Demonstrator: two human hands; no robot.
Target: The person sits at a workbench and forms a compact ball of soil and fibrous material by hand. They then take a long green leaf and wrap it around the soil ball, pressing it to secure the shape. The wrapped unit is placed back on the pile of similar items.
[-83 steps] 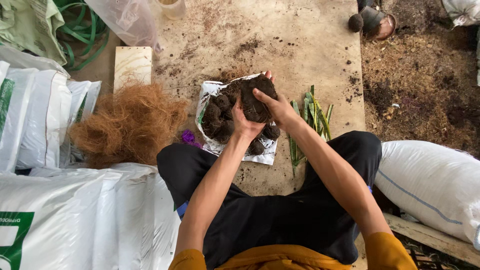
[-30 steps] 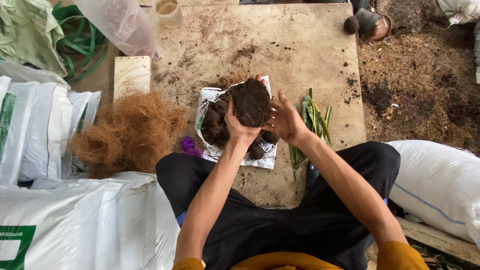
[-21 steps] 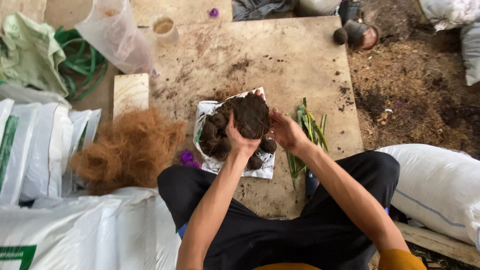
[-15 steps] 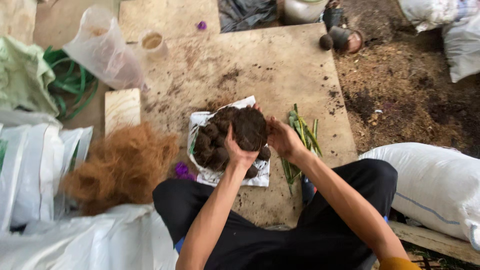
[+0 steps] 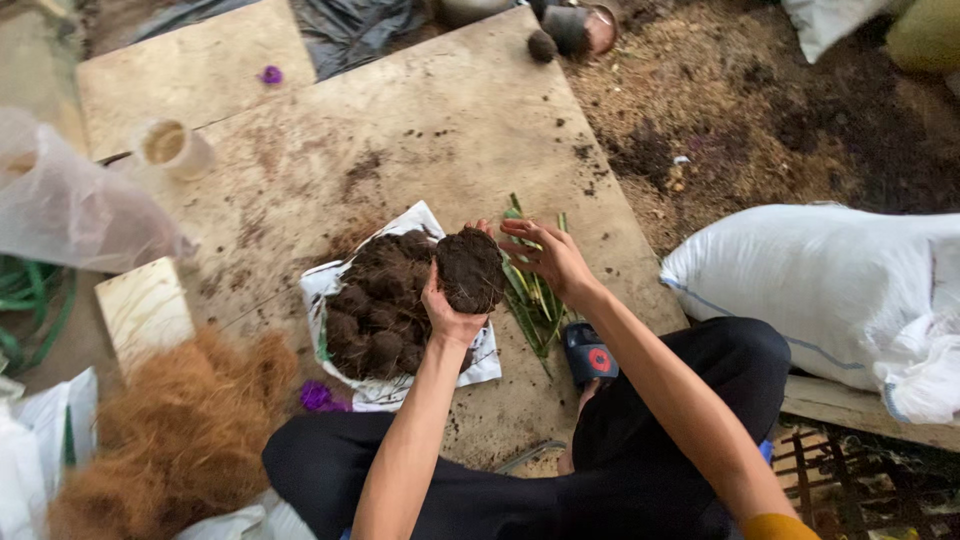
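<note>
Cupping dark, crumbly, rounded soil ball (image 5: pixel 470 268) in left hand (image 5: pixel 447 310).

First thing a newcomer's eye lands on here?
The dark soil ball at centre, cupped in the left hand, with the right hand open beside it. Under it, a heap of soil balls on white sheet; a brown fibre pile lower left.

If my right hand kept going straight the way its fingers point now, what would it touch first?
The right hand points its open fingers left toward the dark round soil ball held up in the left hand. It would probably meet that ball first, though the exact gap is hard to judge.
</note>
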